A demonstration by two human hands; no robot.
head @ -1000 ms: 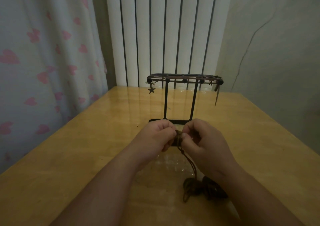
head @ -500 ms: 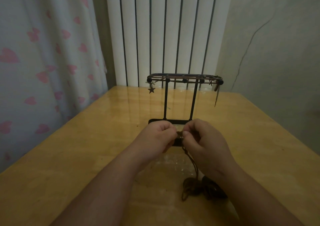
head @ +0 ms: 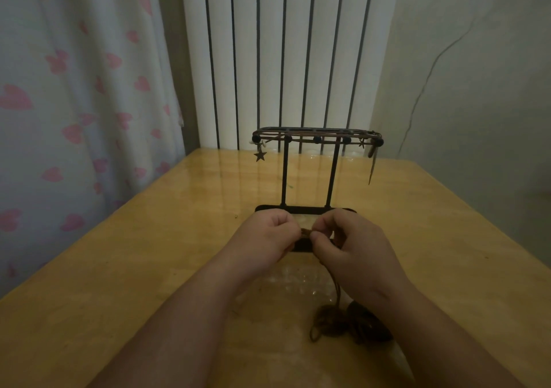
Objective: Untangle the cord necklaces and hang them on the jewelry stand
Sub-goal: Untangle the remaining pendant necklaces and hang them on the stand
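A black jewelry stand [head: 317,138] rises at the table's middle, its top bar draped with a cord necklace carrying a star charm [head: 260,155]. Just in front of its base, my left hand [head: 267,235] and my right hand [head: 351,247] meet, both pinching a short stretch of brown cord [head: 306,231] between fingertips. From my right hand the cord runs down to a dark tangled pile of cord necklaces [head: 343,322] lying on the table under my right wrist, partly hidden by my forearm.
The wooden table [head: 149,268] stretches to a white radiator at the back. A heart-patterned curtain [head: 74,104] hangs on the left, and a plain wall stands on the right. A pale pointed pendant [head: 401,364] pokes out beside my right forearm.
My hands have stayed nearly still, pulling slightly apart so a bit more cord shows between the fingertips. The pile on the table has not shifted.
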